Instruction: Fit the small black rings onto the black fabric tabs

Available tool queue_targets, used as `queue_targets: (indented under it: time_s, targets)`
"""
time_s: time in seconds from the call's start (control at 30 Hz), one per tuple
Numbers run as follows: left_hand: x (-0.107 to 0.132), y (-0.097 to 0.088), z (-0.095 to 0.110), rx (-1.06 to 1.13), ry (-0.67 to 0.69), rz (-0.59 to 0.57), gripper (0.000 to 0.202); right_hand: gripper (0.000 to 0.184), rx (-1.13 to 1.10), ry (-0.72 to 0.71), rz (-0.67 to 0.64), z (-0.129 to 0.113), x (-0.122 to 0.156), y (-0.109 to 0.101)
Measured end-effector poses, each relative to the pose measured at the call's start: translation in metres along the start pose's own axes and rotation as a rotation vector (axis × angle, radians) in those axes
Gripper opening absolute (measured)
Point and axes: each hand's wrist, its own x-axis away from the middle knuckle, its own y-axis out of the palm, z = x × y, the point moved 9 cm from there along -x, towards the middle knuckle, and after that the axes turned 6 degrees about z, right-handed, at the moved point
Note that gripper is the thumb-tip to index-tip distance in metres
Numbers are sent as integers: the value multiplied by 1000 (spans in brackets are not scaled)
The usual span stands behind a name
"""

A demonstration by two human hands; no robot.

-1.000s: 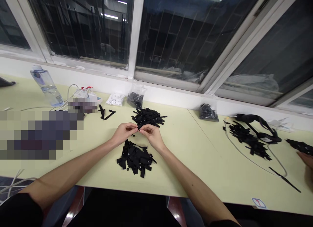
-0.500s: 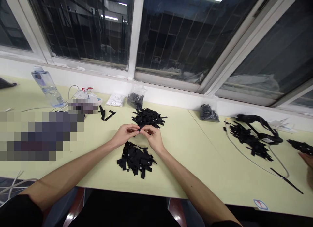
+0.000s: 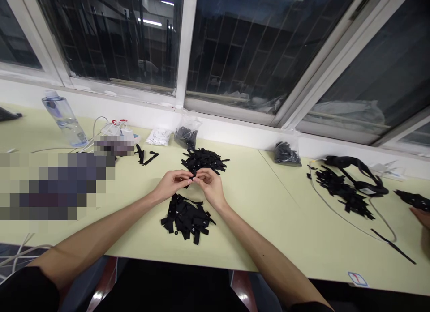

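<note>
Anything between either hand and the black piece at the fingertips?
Nothing visible: left hand and right hand both pinch the black piece. The far pile lies beyond, the near pile closer in; neither intervenes.

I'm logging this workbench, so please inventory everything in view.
Table: one, pale yellow-green, foreground
Window panes: several, dark, background
Bottle: one, clear, back left
Cables: several, white, left and right
Loose strips: several, black, left and right
Bag of white pieces: one, clear, back centre
Bags of dark pieces: two, clear, back centre and right
Strip piles: at least three, black, centre and right
Ring: one, black, beside nearest pile
Headset-like item: one, black, right
Sticker: one, white-blue-red, front right
Co-worker's hand: one, bare, right edge
Held piece: one, black, centre
Left hand: one, bare, pinching held piece
Right hand: one, bare, pinching it
</note>
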Motion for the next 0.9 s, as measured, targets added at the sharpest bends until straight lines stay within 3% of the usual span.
queue_targets:
  time_s: [0.07, 0.17, 0.4, 0.7, 0.9]
  targets:
    - [0, 1, 2, 1, 9, -4, 36, 39, -49, 34, -34, 5, -1, 2]
    - [1, 2, 5, 5, 19, -22, 35, 31, -76, 54, -74, 9, -2, 5]
    - [3, 6, 16, 5, 18, -51, 36, 28, -74, 48, -36, 6, -4, -2]
    - [3, -1, 19, -66, 42, 54, 33, 26, -106, 31, -87, -2, -3, -1]
    - [5, -3, 23, -130, 77, 90, 29, 14, 92, -127, -81, -22, 7, 2]
